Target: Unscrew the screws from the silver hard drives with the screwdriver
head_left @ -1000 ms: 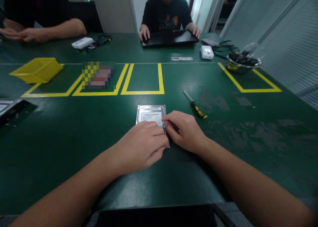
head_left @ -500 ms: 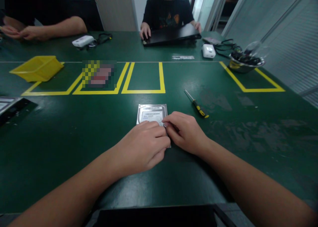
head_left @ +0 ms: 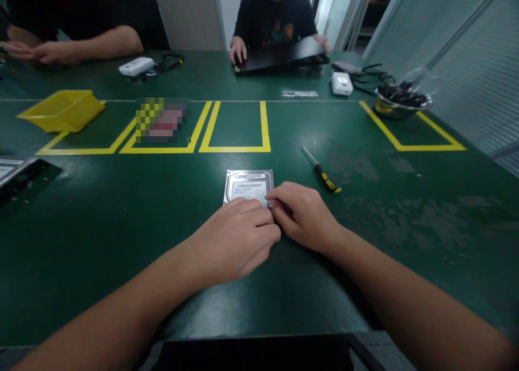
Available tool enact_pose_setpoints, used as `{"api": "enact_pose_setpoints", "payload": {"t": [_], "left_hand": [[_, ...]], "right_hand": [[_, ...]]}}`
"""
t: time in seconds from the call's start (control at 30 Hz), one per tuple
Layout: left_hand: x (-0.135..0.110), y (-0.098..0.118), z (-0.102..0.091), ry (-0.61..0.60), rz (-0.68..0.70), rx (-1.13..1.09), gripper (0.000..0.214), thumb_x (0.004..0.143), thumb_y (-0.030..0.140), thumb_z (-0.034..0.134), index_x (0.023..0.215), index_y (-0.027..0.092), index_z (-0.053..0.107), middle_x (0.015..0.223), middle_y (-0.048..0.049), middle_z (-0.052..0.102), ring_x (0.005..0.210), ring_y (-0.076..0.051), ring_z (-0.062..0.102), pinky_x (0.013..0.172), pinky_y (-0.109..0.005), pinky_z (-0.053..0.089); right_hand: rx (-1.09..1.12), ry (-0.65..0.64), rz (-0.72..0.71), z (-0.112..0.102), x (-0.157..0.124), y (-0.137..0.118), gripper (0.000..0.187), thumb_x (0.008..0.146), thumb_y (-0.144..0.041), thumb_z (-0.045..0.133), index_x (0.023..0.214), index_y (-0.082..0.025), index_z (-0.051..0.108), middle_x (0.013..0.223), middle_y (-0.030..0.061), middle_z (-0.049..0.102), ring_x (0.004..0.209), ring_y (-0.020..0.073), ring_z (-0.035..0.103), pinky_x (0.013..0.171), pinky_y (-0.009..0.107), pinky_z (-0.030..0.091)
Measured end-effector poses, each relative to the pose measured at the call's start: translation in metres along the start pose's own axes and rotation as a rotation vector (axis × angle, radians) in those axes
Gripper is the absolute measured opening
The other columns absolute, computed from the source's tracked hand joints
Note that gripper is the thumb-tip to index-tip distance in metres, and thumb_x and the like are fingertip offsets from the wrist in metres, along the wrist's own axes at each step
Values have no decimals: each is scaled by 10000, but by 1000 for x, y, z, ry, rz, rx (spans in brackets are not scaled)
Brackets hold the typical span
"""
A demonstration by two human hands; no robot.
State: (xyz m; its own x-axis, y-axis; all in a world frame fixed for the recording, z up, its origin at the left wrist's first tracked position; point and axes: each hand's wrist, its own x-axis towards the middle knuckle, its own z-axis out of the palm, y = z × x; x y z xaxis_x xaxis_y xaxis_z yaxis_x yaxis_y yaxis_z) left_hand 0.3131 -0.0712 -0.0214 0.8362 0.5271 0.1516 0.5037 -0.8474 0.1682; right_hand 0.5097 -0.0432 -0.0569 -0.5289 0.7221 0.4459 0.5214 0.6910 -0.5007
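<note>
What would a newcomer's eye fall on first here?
Probably the flat silver metal hard drive near the centre, with the bare left hand over its near part and the right hand at its right edge. Then come the yellow tape outlines beyond it and the slim black-and-yellow screwdriver to its right.

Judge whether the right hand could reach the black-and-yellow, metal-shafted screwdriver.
Probably yes: the screwdriver lies near the right hand, and only green tabletop shows between them.
</note>
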Motion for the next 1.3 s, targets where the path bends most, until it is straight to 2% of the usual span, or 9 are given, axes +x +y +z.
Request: {"api": "enact_pose_setpoints", "payload": {"t": [0.47,1.3], "left_hand": [[1,-3,3,-16,23,69,126,960,180,500,980,186,624,945,-51,627,877,-215,544,791,-379,450],[-1,0,6,34,87,195,111,968,181,514,971,173,625,952,-58,645,870,-223,556,779,-391,444]], "right_hand": [[-3,-2,-2,0,1,0,176,894,-142,496,957,-136,660,814,41,629,750,137,555,698,269,427],[-7,-14,6,-1,1,0,173,912,-155,489,957,-137,654,824,43,629,755,138,558,703,273,429]]}}
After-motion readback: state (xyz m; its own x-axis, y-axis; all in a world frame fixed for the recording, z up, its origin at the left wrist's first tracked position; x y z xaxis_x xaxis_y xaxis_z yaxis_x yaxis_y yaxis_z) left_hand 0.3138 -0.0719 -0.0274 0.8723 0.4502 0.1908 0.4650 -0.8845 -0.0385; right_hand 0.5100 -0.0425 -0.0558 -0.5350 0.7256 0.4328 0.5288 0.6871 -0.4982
